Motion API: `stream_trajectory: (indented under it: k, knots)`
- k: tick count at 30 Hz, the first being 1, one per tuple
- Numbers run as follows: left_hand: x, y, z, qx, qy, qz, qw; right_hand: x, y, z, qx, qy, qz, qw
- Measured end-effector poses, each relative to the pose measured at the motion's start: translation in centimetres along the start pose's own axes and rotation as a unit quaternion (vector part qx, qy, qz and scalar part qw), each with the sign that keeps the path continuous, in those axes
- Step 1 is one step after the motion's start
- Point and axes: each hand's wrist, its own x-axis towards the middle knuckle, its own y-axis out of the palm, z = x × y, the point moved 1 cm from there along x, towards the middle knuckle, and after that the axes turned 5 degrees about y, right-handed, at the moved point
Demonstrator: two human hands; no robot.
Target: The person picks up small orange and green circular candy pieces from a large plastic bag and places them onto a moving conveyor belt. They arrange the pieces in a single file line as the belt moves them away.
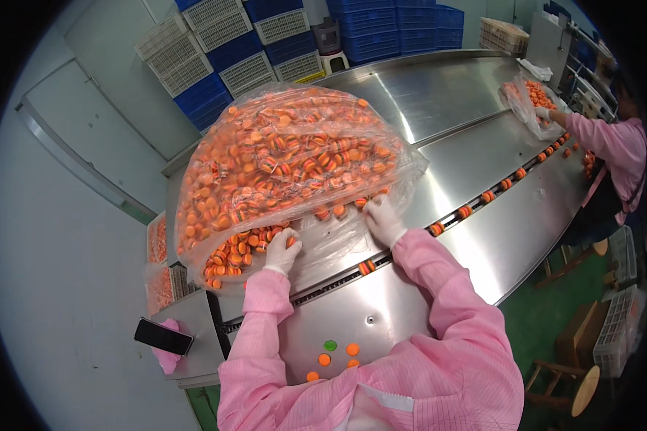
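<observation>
A big clear plastic bag full of round, orange-and-dark striped candies lies on the steel table, its mouth toward me. My left hand, in a white glove, is at the bag's mouth with its fingers closed round an orange striped candy. Loose candies spill out just left of it. My right hand, gloved too, is at the bag's right front edge. Its fingers are bent beside a few candies; what they grip is hidden. In front of both hands, a narrow conveyor track carries a striped candy.
More candies sit spaced along the track to the right. Orange and green discs lie on the near steel. A phone rests at left. At far right, a co-worker's pink sleeve reaches another bag. Crates stand behind.
</observation>
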Motion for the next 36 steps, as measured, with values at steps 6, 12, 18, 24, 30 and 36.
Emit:
stream_trajectory:
  k: [6, 12, 18, 24, 30, 36]
  knots:
    - [-4.6, 1.0, -3.3, 0.019, 0.134, -0.001, 0.991, -8.3, -0.7, 2.4, 0.056, -0.215, 0.197, 0.955]
    - [-9.2, 1.9, -5.5, 0.162, 0.244, 0.148, 0.945, -5.3, -3.8, 3.5, -0.116, -0.189, 0.172, 0.960]
    - [-6.9, -0.2, -6.4, 0.161, 0.263, 0.172, 0.935, 2.3, 1.4, 1.6, -0.117, 0.069, 0.015, 0.991]
    - [0.1, -1.7, 0.7, 0.288, 0.072, -0.087, 0.951, 1.7, 1.8, 3.3, -0.100, 0.121, 0.041, 0.987]
    - [2.0, 0.9, 1.7, 0.337, 0.057, -0.125, 0.931, -7.9, 1.5, 9.2, 0.027, -0.156, 0.258, 0.953]
    - [-0.7, 0.9, 0.4, 0.312, 0.153, -0.025, 0.937, -7.2, -0.5, 9.1, 0.019, -0.275, 0.073, 0.958]
